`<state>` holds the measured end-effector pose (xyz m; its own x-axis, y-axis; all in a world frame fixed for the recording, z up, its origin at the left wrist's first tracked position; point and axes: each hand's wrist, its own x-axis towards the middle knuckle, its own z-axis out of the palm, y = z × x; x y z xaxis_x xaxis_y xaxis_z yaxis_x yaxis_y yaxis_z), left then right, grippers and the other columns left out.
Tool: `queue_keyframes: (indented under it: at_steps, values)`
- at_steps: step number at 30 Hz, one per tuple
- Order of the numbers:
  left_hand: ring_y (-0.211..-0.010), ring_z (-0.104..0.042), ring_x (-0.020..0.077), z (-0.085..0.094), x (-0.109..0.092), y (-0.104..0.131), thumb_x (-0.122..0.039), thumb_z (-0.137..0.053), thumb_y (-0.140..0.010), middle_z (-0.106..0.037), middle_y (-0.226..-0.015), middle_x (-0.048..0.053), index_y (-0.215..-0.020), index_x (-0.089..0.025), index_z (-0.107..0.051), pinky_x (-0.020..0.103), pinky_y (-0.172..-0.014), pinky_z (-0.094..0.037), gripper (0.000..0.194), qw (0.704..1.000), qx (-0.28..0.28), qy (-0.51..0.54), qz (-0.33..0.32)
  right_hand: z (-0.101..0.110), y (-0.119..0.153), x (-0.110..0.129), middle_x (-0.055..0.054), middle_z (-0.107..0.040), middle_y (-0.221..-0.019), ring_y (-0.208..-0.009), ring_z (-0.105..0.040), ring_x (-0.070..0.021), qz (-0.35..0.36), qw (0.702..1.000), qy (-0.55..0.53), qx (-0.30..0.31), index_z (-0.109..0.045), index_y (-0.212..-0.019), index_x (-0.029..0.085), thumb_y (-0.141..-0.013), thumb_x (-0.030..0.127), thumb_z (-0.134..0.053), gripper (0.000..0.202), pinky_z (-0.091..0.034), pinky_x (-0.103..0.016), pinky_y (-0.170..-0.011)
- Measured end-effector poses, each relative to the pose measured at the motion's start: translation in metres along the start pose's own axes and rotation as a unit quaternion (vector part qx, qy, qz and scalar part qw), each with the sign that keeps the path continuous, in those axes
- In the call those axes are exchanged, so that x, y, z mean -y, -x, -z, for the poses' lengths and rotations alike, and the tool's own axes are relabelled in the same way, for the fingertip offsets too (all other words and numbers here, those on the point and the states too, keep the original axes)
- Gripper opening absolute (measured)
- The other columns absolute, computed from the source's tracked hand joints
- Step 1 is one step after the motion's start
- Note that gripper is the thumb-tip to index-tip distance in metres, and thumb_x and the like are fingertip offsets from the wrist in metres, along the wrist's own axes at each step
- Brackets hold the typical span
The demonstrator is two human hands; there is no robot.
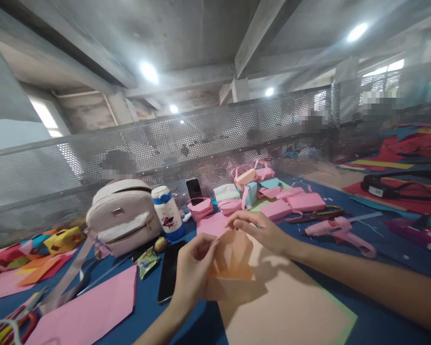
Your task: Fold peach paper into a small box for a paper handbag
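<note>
An orange paper box (232, 287), open at the top with a raised back flap, stands between my hands over a stack of peach and green sheets (290, 306). My left hand (197, 263) pinches the flap's left edge between thumb and fingers. At the top of the flap, my right hand (255, 227) has its fingers bent over the upper right edge, closed on the paper. Small pink paper bags (305, 202) lie behind, and a pink glue gun (339, 232) rests to the right.
A white backpack (124, 215), a bottle (168, 215) and a dark phone (168, 273) are on the left. Scissors (25, 316) lie by a pink sheet (89, 306). Behind the blue table stands a perforated metal screen (208, 143).
</note>
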<state>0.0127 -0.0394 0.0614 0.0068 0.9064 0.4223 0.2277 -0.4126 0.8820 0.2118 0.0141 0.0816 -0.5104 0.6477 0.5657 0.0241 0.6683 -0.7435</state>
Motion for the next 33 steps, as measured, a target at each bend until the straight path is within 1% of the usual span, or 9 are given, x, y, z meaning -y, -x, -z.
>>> queue_keyframes:
  at_steps: [2, 4, 6, 9, 14, 19, 25, 28, 33]
  values:
    - [-0.056, -0.058, 0.0103, 0.001, 0.006, -0.004, -0.04, -0.072, -0.078, -0.064, -0.061, -0.002, -0.075, -0.016, -0.061, 0.014, -0.052, -0.041, 0.027, 0.999, -0.031, 0.035, 0.006, 0.003, -0.004, -0.013, -0.007, -0.066, -0.101, -0.093, -0.061, -0.0211, -0.012, 1.0, -0.026, -0.007, -0.066, -0.101, 0.018, -0.093, 0.056, -0.052, 0.041, -0.045, -0.032, -0.078]
    - [-0.051, -0.053, 0.0081, 0.001, 0.011, -0.006, -0.045, -0.073, -0.077, -0.059, -0.055, -0.005, -0.077, -0.017, -0.054, 0.013, -0.049, -0.037, 0.033, 0.996, -0.052, 0.063, 0.02, 0.004, -0.007, -0.027, -0.008, -0.066, -0.104, -0.097, -0.061, -0.0221, -0.041, 0.998, -0.05, -0.009, -0.064, -0.105, 0.018, -0.086, 0.055, -0.062, 0.042, -0.046, -0.032, -0.08]
    - [-0.049, -0.053, 0.0081, 0.001, 0.016, -0.007, -0.049, -0.073, -0.077, -0.058, -0.054, -0.006, -0.079, -0.018, -0.051, 0.013, -0.048, -0.036, 0.038, 0.994, -0.056, 0.082, 0.037, 0.003, -0.008, -0.039, -0.007, -0.067, -0.098, -0.09, -0.062, -0.0212, -0.075, 0.995, -0.056, -0.015, -0.065, -0.101, 0.016, -0.078, 0.052, -0.071, 0.043, -0.047, -0.032, -0.079]
    - [-0.05, -0.056, 0.0103, -0.001, 0.02, -0.006, -0.053, -0.073, -0.075, -0.061, -0.055, -0.005, -0.085, -0.019, -0.05, 0.015, -0.048, -0.04, 0.042, 0.993, -0.029, 0.102, 0.057, 0.0, -0.007, -0.048, -0.004, -0.066, -0.082, -0.076, -0.06, -0.0183, -0.11, 0.991, -0.063, -0.029, -0.067, -0.087, 0.015, -0.074, 0.05, -0.073, 0.037, -0.046, -0.03, -0.072]
    - [-0.056, -0.06, 0.0143, -0.004, 0.02, -0.006, -0.053, -0.072, -0.075, -0.066, -0.063, -0.001, -0.099, -0.016, -0.06, 0.021, -0.055, -0.048, 0.046, 0.994, 0.015, 0.089, 0.066, -0.003, -0.004, -0.045, -0.002, -0.062, -0.071, -0.067, -0.056, -0.015, -0.12, 0.99, -0.066, -0.023, -0.067, -0.077, 0.014, -0.073, 0.05, -0.074, 0.037, -0.043, -0.027, -0.065]
    - [-0.065, -0.058, 0.0157, -0.002, 0.021, -0.005, -0.052, -0.064, -0.083, -0.066, -0.072, 0.003, -0.086, -0.013, -0.069, 0.021, -0.058, -0.045, 0.039, 0.999, 0.032, 0.024, 0.03, -0.005, -0.002, -0.038, -0.001, -0.063, -0.07, -0.063, -0.054, -0.0135, -0.106, 0.993, -0.055, -0.006, -0.068, -0.079, 0.013, -0.073, 0.051, -0.076, 0.039, -0.041, -0.025, -0.059]
    - [-0.058, -0.044, 0.0119, -0.002, 0.019, -0.001, -0.054, -0.058, -0.087, -0.053, -0.061, -0.001, -0.065, -0.013, -0.062, 0.02, -0.052, -0.034, 0.046, 0.999, 0.032, -0.029, 0.011, -0.008, 0.0, -0.028, -0.001, -0.06, -0.07, -0.064, -0.051, -0.0133, -0.086, 0.996, -0.033, 0.002, -0.067, -0.078, 0.013, -0.076, 0.049, -0.073, 0.037, -0.037, -0.024, -0.059]
    - [-0.056, -0.041, 0.0113, -0.002, 0.018, 0.0, -0.055, -0.058, -0.087, -0.05, -0.058, -0.002, -0.064, -0.014, -0.06, 0.02, -0.051, -0.033, 0.047, 0.999, 0.03, -0.023, 0.016, -0.009, 0.001, -0.027, 0.001, -0.056, -0.065, -0.061, -0.047, -0.0122, -0.079, 0.996, -0.028, -0.004, -0.065, -0.075, 0.014, -0.078, 0.044, -0.071, 0.031, -0.035, -0.024, -0.057]
    - [-0.059, -0.049, 0.0131, -0.002, 0.017, 0.0, -0.051, -0.057, -0.089, -0.057, -0.062, 0.0, -0.068, -0.013, -0.065, 0.02, -0.055, -0.04, 0.044, 0.999, 0.04, -0.008, 0.011, -0.008, 0.001, -0.026, 0.001, -0.052, -0.063, -0.059, -0.044, -0.0114, -0.087, 0.996, -0.027, 0.003, -0.066, -0.076, 0.013, -0.08, 0.042, -0.068, 0.029, -0.033, -0.023, -0.055]
